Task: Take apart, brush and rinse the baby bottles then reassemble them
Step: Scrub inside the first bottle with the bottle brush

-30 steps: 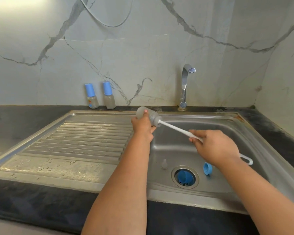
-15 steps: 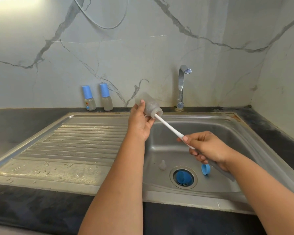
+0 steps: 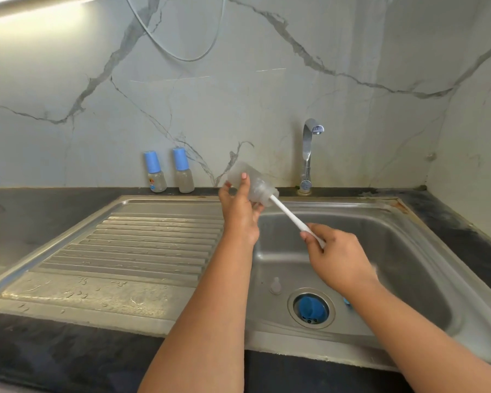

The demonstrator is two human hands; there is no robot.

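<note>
My left hand (image 3: 240, 215) grips a clear, capless baby bottle (image 3: 248, 184) tilted over the left edge of the sink basin, mouth pointing down to the right. A white bottle brush (image 3: 291, 217) runs into that mouth; its head is hidden inside the bottle. My right hand (image 3: 339, 258) holds the brush handle lower right. On the basin floor lie a clear teat (image 3: 275, 285), a blue cap (image 3: 309, 307) in the drain, and a blue ring (image 3: 346, 301) mostly hidden by my right wrist. Two capped bottles (image 3: 155, 175) (image 3: 183, 175) stand at the back wall.
The steel sink (image 3: 408, 251) has a ribbed draining board (image 3: 142, 245) on its left, wet at the front. A chrome tap (image 3: 308, 154) stands behind the basin, no water running. Dark countertop (image 3: 54, 353) surrounds the sink; a cable hangs on the marble wall.
Both hands have risen with the bottle and brush, the bottle tilting steeper. My right hand has shifted its grip along the handle and now covers most of the blue ring.
</note>
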